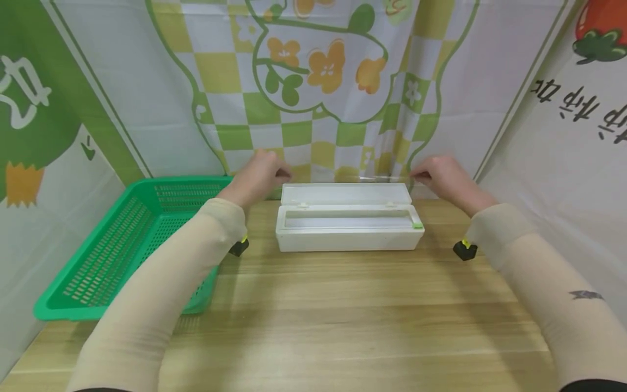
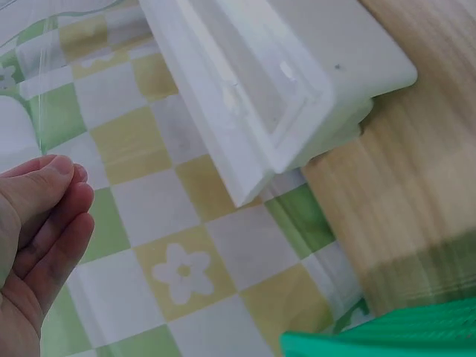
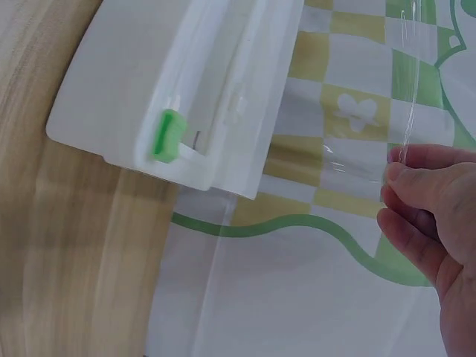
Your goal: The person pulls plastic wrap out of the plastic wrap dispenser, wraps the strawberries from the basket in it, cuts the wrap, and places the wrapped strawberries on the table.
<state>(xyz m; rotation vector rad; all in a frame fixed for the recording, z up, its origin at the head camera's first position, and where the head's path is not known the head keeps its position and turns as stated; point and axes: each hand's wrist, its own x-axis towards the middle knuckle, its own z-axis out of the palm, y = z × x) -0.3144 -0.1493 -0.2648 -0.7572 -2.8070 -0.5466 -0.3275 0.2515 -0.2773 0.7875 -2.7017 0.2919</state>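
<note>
A white cling film dispenser box (image 1: pixel 350 241) sits on the wooden table, its lid (image 1: pixel 345 194) tipped back on its hinges. At the right end of its top is a green cutter slider (image 3: pixel 169 136). Behind the box, a clear sheet of cling film (image 3: pixel 410 82) stretches between both hands. My left hand (image 1: pixel 259 177) pinches one end between thumb and fingertips, beyond the box's left back corner. Thumb and index finger of my right hand (image 1: pixel 443 177) pinch the other end, where the film edge bunches into a thin strand. The sheet is nearly invisible against the cloth.
A green perforated plastic basket (image 1: pixel 44 310) stands at the left of the table, partly under my left forearm. A checkered, flower-printed cloth (image 1: pixel 313 136) hangs behind the table. Printed side panels (image 1: pixel 563 163) rise at left and right.
</note>
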